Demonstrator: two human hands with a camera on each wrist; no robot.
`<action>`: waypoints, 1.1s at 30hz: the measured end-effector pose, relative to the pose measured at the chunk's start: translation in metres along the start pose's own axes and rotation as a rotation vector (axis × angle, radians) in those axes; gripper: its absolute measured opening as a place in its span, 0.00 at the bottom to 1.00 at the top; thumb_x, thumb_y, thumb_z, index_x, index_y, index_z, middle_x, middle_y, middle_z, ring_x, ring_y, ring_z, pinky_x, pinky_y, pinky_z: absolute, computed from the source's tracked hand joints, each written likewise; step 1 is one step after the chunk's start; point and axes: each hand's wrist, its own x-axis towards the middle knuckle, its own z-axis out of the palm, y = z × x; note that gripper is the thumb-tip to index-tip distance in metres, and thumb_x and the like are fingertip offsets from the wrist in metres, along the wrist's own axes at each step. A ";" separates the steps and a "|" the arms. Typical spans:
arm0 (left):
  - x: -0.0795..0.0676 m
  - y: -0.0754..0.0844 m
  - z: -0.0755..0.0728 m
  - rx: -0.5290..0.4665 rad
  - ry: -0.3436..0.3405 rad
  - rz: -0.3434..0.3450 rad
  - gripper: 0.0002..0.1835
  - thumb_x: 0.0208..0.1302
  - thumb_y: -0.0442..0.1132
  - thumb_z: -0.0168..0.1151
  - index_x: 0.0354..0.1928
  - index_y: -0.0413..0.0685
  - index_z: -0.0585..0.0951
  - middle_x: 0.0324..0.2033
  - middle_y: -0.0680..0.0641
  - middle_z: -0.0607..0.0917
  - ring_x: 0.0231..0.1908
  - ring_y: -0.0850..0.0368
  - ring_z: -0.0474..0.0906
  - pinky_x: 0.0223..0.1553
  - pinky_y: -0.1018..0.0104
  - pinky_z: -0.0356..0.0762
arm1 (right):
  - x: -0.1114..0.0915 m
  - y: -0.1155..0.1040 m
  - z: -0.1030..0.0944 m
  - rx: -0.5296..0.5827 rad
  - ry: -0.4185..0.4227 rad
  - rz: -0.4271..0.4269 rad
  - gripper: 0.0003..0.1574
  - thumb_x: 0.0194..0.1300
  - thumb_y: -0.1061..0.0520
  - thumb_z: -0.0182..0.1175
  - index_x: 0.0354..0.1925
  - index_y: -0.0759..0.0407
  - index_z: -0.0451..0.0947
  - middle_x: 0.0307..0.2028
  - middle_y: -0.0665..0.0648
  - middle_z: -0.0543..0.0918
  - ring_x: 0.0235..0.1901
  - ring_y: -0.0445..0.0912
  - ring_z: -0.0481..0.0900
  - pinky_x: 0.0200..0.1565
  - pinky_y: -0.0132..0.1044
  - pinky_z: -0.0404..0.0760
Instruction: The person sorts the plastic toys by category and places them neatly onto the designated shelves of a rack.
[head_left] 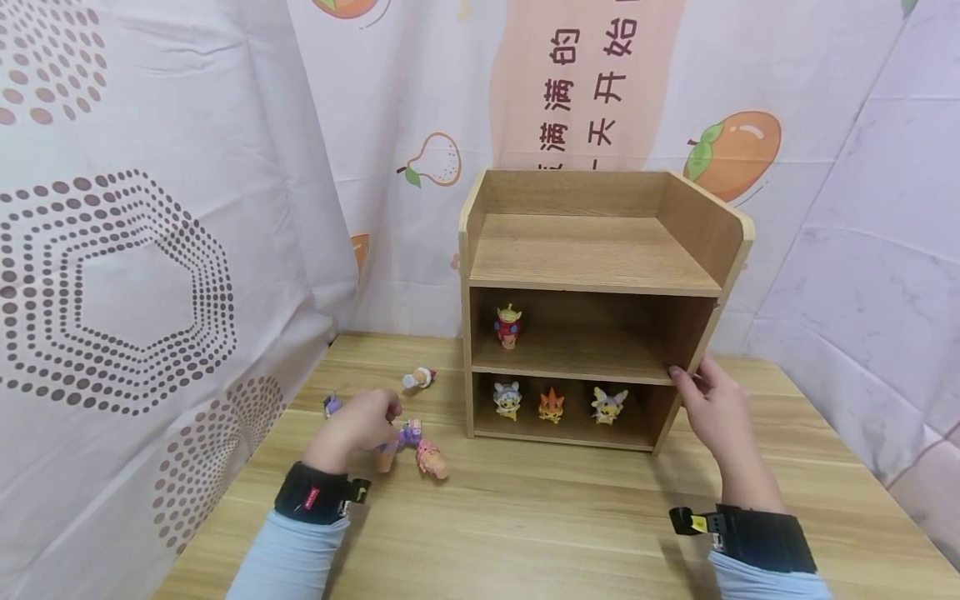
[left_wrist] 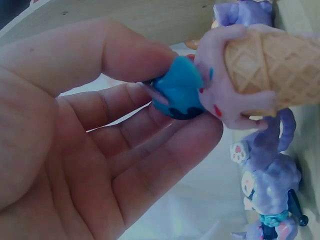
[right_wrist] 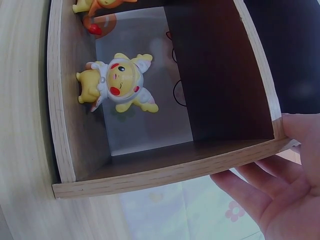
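My left hand (head_left: 358,429) pinches the blue top of an ice-cream-cone figurine (left_wrist: 255,65) between thumb and fingers, low over the table's left side. Its pink scoop and waffle cone point away from the palm. Close by lie a purple figurine (head_left: 410,433) and a pink one with a cone (head_left: 432,461). My right hand (head_left: 716,408) grips the right side panel of a wooden shelf (head_left: 592,290), thumb at the front edge and fingers along the outer face. Near it, in the bottom compartment, stands a yellow figurine in a white hood (right_wrist: 122,82).
An orange figurine (head_left: 551,406) and a grey-hooded one (head_left: 507,400) share the bottom compartment. A green-headed figurine (head_left: 507,326) stands in the middle compartment. Behind the left hand lie a cone figurine (head_left: 420,377) and a purple figurine (head_left: 332,405). Printed curtains hang behind the table.
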 end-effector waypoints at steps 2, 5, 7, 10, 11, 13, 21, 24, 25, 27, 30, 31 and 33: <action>0.000 0.001 -0.001 0.002 0.014 0.020 0.16 0.49 0.29 0.71 0.43 0.42 0.82 0.31 0.49 0.79 0.31 0.53 0.76 0.34 0.59 0.76 | 0.000 0.000 0.000 -0.002 0.000 0.000 0.27 0.78 0.48 0.56 0.67 0.60 0.72 0.58 0.74 0.79 0.54 0.69 0.80 0.31 0.15 0.72; -0.001 0.003 -0.003 0.003 0.032 0.053 0.15 0.49 0.28 0.72 0.41 0.43 0.82 0.31 0.49 0.79 0.31 0.54 0.76 0.34 0.60 0.78 | 0.000 0.000 0.000 -0.003 -0.001 0.002 0.28 0.78 0.48 0.56 0.68 0.60 0.72 0.58 0.74 0.79 0.54 0.70 0.80 0.31 0.16 0.74; -0.002 0.005 -0.003 0.005 0.042 0.069 0.15 0.50 0.29 0.73 0.40 0.44 0.82 0.30 0.50 0.79 0.31 0.54 0.76 0.34 0.60 0.78 | 0.000 0.000 0.000 -0.005 -0.001 0.003 0.28 0.78 0.48 0.56 0.68 0.60 0.72 0.58 0.74 0.79 0.54 0.70 0.80 0.31 0.16 0.74; -0.002 0.008 -0.002 0.006 0.040 0.075 0.15 0.50 0.30 0.75 0.39 0.45 0.82 0.29 0.50 0.79 0.30 0.55 0.76 0.32 0.61 0.77 | 0.000 0.000 0.000 -0.002 -0.002 0.004 0.28 0.78 0.48 0.56 0.68 0.60 0.72 0.58 0.74 0.78 0.54 0.70 0.80 0.31 0.16 0.73; -0.001 0.008 -0.001 0.008 0.036 0.076 0.15 0.50 0.30 0.75 0.39 0.44 0.82 0.29 0.50 0.79 0.30 0.55 0.76 0.32 0.61 0.76 | 0.000 0.000 0.000 -0.001 -0.002 0.004 0.28 0.78 0.48 0.56 0.68 0.60 0.72 0.58 0.74 0.78 0.54 0.70 0.80 0.31 0.16 0.73; -0.001 0.008 0.001 0.010 0.023 0.072 0.15 0.49 0.30 0.76 0.40 0.43 0.82 0.29 0.50 0.79 0.30 0.54 0.75 0.31 0.61 0.75 | 0.000 -0.001 0.000 0.000 -0.002 0.004 0.28 0.78 0.48 0.56 0.68 0.60 0.72 0.58 0.74 0.78 0.54 0.70 0.80 0.31 0.16 0.73; 0.000 0.003 0.004 0.016 0.007 0.045 0.16 0.50 0.30 0.76 0.41 0.41 0.81 0.30 0.49 0.78 0.31 0.53 0.75 0.32 0.59 0.75 | 0.000 -0.002 -0.001 0.000 -0.011 0.001 0.27 0.78 0.48 0.55 0.67 0.61 0.72 0.58 0.74 0.79 0.54 0.70 0.80 0.31 0.19 0.76; 0.001 -0.001 0.005 0.022 0.005 0.023 0.17 0.50 0.31 0.77 0.41 0.41 0.81 0.31 0.49 0.78 0.31 0.53 0.75 0.33 0.59 0.76 | 0.001 -0.002 -0.001 0.008 -0.013 0.002 0.27 0.78 0.48 0.55 0.67 0.61 0.72 0.58 0.74 0.79 0.55 0.70 0.79 0.31 0.18 0.75; 0.002 -0.002 0.006 0.023 0.006 0.020 0.18 0.50 0.32 0.77 0.42 0.41 0.81 0.31 0.48 0.78 0.31 0.53 0.75 0.33 0.59 0.76 | 0.001 -0.002 -0.001 0.010 -0.013 0.003 0.27 0.78 0.48 0.55 0.67 0.61 0.72 0.58 0.74 0.79 0.55 0.70 0.79 0.31 0.18 0.75; 0.003 -0.004 0.007 0.024 0.008 0.017 0.18 0.50 0.32 0.78 0.43 0.41 0.81 0.32 0.48 0.79 0.32 0.53 0.76 0.34 0.58 0.77 | 0.000 -0.001 0.000 0.012 -0.013 0.005 0.27 0.78 0.48 0.55 0.67 0.61 0.72 0.59 0.74 0.78 0.55 0.70 0.79 0.31 0.17 0.75; 0.003 -0.006 0.008 0.018 0.004 0.026 0.21 0.49 0.31 0.78 0.47 0.41 0.82 0.36 0.47 0.81 0.35 0.53 0.77 0.39 0.56 0.79 | 0.000 -0.001 0.000 0.009 -0.013 0.009 0.28 0.78 0.48 0.55 0.67 0.61 0.72 0.59 0.74 0.78 0.55 0.70 0.79 0.31 0.18 0.75; 0.003 -0.005 0.008 0.015 0.002 0.030 0.22 0.49 0.31 0.78 0.48 0.41 0.82 0.38 0.47 0.82 0.37 0.53 0.77 0.41 0.55 0.79 | 0.000 -0.001 0.000 0.006 -0.013 0.009 0.28 0.78 0.48 0.55 0.67 0.61 0.72 0.59 0.74 0.78 0.55 0.70 0.79 0.31 0.18 0.75; 0.003 -0.004 0.008 0.012 -0.003 0.046 0.23 0.47 0.30 0.78 0.48 0.42 0.83 0.40 0.47 0.82 0.39 0.53 0.78 0.44 0.53 0.79 | 0.000 -0.001 0.000 0.000 -0.011 0.010 0.28 0.78 0.47 0.55 0.67 0.60 0.72 0.59 0.73 0.78 0.55 0.70 0.79 0.31 0.18 0.75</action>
